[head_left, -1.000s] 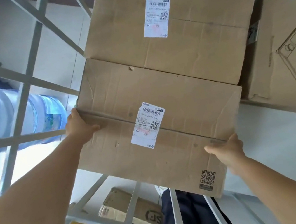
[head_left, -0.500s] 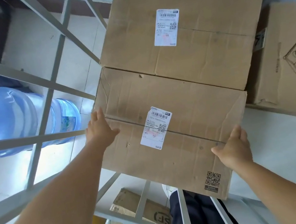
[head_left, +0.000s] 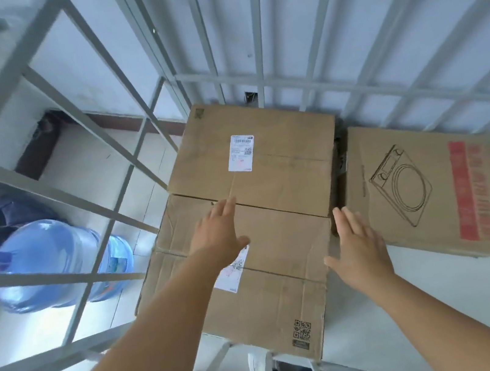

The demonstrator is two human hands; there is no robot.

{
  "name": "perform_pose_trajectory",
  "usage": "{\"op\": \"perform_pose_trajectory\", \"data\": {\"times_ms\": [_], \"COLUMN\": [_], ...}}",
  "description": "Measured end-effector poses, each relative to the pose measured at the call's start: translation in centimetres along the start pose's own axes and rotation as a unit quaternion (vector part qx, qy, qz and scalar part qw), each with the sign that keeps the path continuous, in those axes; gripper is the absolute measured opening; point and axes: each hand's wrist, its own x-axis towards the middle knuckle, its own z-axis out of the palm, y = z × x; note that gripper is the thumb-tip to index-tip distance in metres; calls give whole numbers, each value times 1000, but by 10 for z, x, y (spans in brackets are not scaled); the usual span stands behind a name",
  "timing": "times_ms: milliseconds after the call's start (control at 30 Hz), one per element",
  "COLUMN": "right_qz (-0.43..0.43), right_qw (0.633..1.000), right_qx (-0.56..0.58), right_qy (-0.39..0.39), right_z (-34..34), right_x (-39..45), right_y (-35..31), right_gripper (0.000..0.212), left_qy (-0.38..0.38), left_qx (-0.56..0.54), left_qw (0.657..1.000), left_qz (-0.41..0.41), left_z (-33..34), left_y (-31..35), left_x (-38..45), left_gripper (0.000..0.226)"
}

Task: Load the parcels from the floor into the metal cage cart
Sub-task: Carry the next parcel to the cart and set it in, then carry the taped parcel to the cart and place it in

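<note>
Cage cart [head_left: 265, 79] floor pale, barred walls | near parcel [head_left: 252, 280] flat beside far parcel [head_left: 264, 156], front edge overhanging | left hand [head_left: 219, 234] splayed flat on it | right hand [head_left: 359, 247] splayed wide at its right edge | bare floor rightward.

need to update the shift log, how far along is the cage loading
Done: three cardboard boxes lie in the cage cart: the far box, the printed box and the near box. In hand: nothing gripped; left hand flat on the near box, right hand open at its edge. Left: can't tell; the floor parcels are out of view.
</note>
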Motion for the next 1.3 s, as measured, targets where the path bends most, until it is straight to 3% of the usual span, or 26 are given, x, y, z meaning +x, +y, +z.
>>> {"op": "perform_pose_trajectory", "data": {"times_ms": [300,600,967,1300], "right_qz": [13,97,283,449], "right_qw": [997,979,919,822], "right_qx": [-1,43,92,165], "right_qy": [71,174,260,308], "right_z": [-81,-121,-125,-74], "right_x": [-81,-196,-358,-525], "right_y": [17,38,103,178], "right_gripper": [94,89,91,84], "left_qy": [58,93,77,23], "left_qx": [62,82,133,160], "left_qw": [990,957,879,764], "left_qz": [114,261,451,625], "left_z": [-53,-90,-89,-19], "left_y": [83,157,274,393], "left_x": [-69,-145,-253,-390], "left_gripper": [88,89,91,87]}}
